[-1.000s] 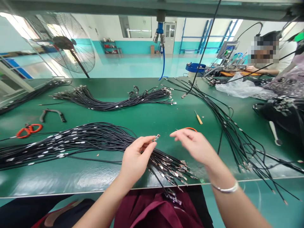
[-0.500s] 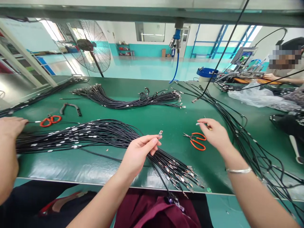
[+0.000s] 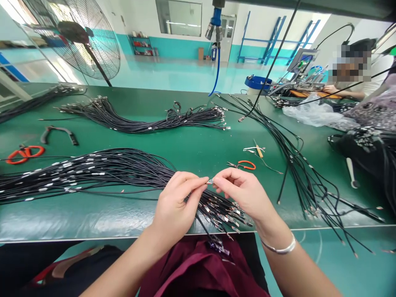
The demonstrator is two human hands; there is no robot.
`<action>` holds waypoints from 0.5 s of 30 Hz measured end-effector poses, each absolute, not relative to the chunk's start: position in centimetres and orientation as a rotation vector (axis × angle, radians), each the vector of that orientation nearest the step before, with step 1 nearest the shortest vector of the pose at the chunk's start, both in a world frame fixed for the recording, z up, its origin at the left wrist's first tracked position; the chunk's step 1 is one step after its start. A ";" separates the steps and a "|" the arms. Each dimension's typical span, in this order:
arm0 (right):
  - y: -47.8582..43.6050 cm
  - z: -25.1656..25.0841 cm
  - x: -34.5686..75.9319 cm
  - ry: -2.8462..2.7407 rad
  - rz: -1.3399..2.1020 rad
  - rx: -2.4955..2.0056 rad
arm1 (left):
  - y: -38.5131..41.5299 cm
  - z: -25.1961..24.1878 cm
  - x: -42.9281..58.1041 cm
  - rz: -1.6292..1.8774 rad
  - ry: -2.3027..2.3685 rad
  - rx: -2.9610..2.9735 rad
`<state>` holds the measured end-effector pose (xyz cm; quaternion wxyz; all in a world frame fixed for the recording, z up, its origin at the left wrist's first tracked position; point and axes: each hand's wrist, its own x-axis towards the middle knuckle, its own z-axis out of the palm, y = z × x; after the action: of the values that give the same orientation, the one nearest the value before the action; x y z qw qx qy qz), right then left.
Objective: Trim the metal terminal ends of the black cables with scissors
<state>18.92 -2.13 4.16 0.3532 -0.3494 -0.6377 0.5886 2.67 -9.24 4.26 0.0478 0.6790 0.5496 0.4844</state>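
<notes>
My left hand [image 3: 177, 206] and my right hand [image 3: 243, 194] meet over the near edge of the green table [image 3: 192, 152]. Both pinch the small metal terminal [image 3: 210, 181] at the end of one black cable. That cable belongs to the large bundle of black cables [image 3: 93, 171] that runs from the left and fans out under my hands, its metal ends [image 3: 225, 216] hanging past the table edge over my dark red lap. My right wrist wears a silver bangle.
Small orange scissors [image 3: 246, 165] and a wooden-handled pick [image 3: 258, 150] lie just beyond my right hand. A second cable bundle [image 3: 145, 121] lies farther back, more cables [image 3: 303, 173] at right. Orange scissors [image 3: 23, 153] and pliers [image 3: 58, 133] lie left. Another person sits at far right.
My right hand came back from the scissors area to the terminal held by my left hand, and now pinches it too. Another person's hand at the left edge has gone from view.
</notes>
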 end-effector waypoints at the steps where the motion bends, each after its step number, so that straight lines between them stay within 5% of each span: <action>1: -2.1 4.2 19.0 -1.650 1.510 -0.919 | -9.2 4.3 2.7 1.459 1.677 2.077; 15: -2.4 -0.2 22.6 -1.952 1.295 -1.290 | -7.1 1.3 0.5 0.636 1.426 2.408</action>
<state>22.65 -2.41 -0.19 0.2314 -0.4692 -0.7102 0.4710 0.54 -7.11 1.34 0.1351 0.8313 0.4924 0.2196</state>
